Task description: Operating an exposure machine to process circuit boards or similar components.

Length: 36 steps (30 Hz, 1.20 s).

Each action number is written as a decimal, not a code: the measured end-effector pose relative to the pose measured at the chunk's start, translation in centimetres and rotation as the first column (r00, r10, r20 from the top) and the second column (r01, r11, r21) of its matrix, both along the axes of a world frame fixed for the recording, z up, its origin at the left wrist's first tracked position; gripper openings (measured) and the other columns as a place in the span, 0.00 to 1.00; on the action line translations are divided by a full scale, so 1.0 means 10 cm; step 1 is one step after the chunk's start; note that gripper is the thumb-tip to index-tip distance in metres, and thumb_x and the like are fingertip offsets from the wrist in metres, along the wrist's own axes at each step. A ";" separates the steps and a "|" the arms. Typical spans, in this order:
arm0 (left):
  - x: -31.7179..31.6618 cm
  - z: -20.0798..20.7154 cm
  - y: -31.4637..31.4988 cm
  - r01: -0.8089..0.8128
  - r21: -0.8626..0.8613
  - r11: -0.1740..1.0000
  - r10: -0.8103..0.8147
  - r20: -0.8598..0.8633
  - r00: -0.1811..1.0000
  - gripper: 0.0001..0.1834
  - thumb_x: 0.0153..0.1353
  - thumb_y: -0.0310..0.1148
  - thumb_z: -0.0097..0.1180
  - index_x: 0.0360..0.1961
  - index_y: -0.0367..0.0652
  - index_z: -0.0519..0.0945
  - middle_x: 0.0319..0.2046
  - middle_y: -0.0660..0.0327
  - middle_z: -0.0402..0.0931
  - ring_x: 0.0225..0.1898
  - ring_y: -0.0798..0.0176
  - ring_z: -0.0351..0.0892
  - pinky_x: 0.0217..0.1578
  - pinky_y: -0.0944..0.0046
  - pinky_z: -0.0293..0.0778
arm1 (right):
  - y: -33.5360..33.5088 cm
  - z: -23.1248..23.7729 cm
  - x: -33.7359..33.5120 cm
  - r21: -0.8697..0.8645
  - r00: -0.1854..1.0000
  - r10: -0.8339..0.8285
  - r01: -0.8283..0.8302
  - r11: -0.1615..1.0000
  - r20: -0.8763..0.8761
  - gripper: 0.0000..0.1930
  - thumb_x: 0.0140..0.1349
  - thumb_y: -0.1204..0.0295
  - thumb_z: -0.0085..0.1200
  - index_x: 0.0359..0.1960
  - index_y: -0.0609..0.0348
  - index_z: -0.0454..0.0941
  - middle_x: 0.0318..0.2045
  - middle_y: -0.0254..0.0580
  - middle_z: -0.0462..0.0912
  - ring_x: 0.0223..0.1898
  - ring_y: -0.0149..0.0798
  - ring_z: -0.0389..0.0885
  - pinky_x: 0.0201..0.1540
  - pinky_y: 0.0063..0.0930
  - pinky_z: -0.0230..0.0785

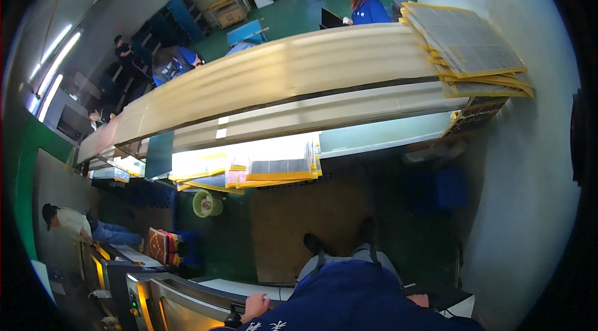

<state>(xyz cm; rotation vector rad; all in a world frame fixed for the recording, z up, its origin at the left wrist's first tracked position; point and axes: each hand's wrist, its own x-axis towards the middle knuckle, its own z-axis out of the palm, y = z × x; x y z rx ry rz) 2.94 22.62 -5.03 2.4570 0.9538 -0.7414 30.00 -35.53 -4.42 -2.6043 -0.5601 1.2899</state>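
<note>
My left hand [255, 307] is low in the picture, beside a black knob-like part [233, 317] at the edge of a metal-fronted machine [187, 306]. Its fingers look curled, and what they close on is hidden. Part of my right hand [418, 300] shows past my right side, by a black flat surface [442, 297]. My body covers most of that hand, so its fingers cannot be read.
Ahead runs a long shelved bench [286, 69]. Yellow-edged framed sheets [280, 159] lie on its lower shelf, more framed sheets [464, 38] on top at right. A green bin [207, 204] stands below. A brown mat [299, 225] lies underfoot. Several people work nearby, one [78, 222] at left.
</note>
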 end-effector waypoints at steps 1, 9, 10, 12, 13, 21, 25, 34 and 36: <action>-0.02 -0.02 -0.09 -0.042 0.039 0.998 0.045 -0.080 0.996 0.19 0.61 0.49 0.54 0.44 0.49 0.84 0.41 0.53 0.83 0.48 0.48 0.80 0.49 0.47 0.71 | -0.02 0.04 0.00 0.013 1.000 0.002 -0.002 1.000 0.015 0.15 0.65 0.57 0.52 0.43 0.48 0.85 0.40 0.43 0.85 0.39 0.46 0.84 0.44 0.46 0.76; 0.04 0.24 -0.26 0.053 0.207 0.977 -0.062 0.039 0.997 0.20 0.65 0.49 0.43 0.33 0.52 0.86 0.31 0.55 0.84 0.36 0.46 0.83 0.38 0.46 0.75 | 0.30 0.41 0.18 -0.141 0.993 -0.110 0.103 0.985 -0.047 0.18 0.62 0.53 0.52 0.43 0.47 0.87 0.36 0.44 0.87 0.37 0.50 0.85 0.40 0.45 0.78; 0.03 0.24 -0.23 0.040 0.217 0.975 -0.045 0.020 0.999 0.21 0.65 0.49 0.42 0.33 0.52 0.85 0.32 0.55 0.84 0.36 0.46 0.83 0.38 0.46 0.75 | 0.32 0.42 0.18 -0.164 0.989 -0.134 0.122 0.979 -0.064 0.18 0.62 0.53 0.52 0.43 0.48 0.87 0.36 0.44 0.87 0.37 0.50 0.85 0.40 0.45 0.78; 0.14 0.37 -0.34 0.007 0.229 0.973 0.010 -0.076 0.997 0.21 0.65 0.49 0.40 0.34 0.52 0.85 0.33 0.54 0.84 0.38 0.45 0.83 0.39 0.46 0.76 | 0.31 0.34 0.24 -0.155 0.990 -0.131 0.122 0.980 -0.047 0.18 0.62 0.53 0.52 0.42 0.48 0.87 0.36 0.45 0.87 0.37 0.50 0.85 0.40 0.45 0.78; 0.26 0.52 -0.37 0.009 0.230 0.973 0.028 -0.157 0.987 0.21 0.65 0.48 0.40 0.35 0.52 0.85 0.34 0.54 0.84 0.38 0.45 0.83 0.39 0.47 0.76 | 0.33 0.31 0.27 -0.150 0.990 -0.138 0.130 0.980 -0.040 0.17 0.62 0.54 0.52 0.42 0.48 0.87 0.36 0.45 0.87 0.37 0.50 0.85 0.40 0.45 0.78; 0.14 0.31 -0.19 0.015 0.038 0.999 -0.007 -0.189 0.982 0.22 0.63 0.50 0.39 0.42 0.58 0.86 0.40 0.57 0.84 0.45 0.47 0.82 0.45 0.49 0.75 | 0.42 0.10 0.52 -0.136 0.977 -0.211 0.207 0.969 -0.014 0.17 0.62 0.55 0.51 0.40 0.50 0.86 0.35 0.46 0.86 0.37 0.51 0.84 0.40 0.46 0.77; 0.09 0.20 -0.19 -0.013 0.042 0.999 0.021 -0.183 0.983 0.21 0.62 0.50 0.40 0.44 0.61 0.85 0.42 0.58 0.84 0.46 0.48 0.82 0.46 0.50 0.76 | 0.49 0.01 0.63 -0.119 0.973 -0.229 0.226 0.967 -0.015 0.16 0.62 0.56 0.51 0.39 0.50 0.86 0.34 0.47 0.86 0.36 0.52 0.84 0.40 0.46 0.77; 0.18 0.31 -0.21 -0.037 0.050 0.998 0.047 -0.211 0.976 0.20 0.61 0.49 0.42 0.44 0.64 0.86 0.42 0.58 0.84 0.46 0.48 0.82 0.46 0.51 0.76 | 0.62 -0.18 0.74 -0.089 0.967 -0.256 0.254 0.963 -0.006 0.16 0.62 0.57 0.50 0.37 0.52 0.86 0.33 0.49 0.86 0.36 0.53 0.84 0.40 0.46 0.76; 0.18 0.34 -0.21 -0.017 0.023 1.000 0.021 -0.180 0.983 0.20 0.61 0.50 0.43 0.44 0.64 0.86 0.41 0.58 0.84 0.46 0.48 0.82 0.45 0.50 0.77 | 0.64 -0.21 0.77 -0.078 0.965 -0.261 0.260 0.962 -0.002 0.16 0.62 0.58 0.50 0.37 0.52 0.86 0.33 0.49 0.85 0.36 0.53 0.84 0.40 0.47 0.76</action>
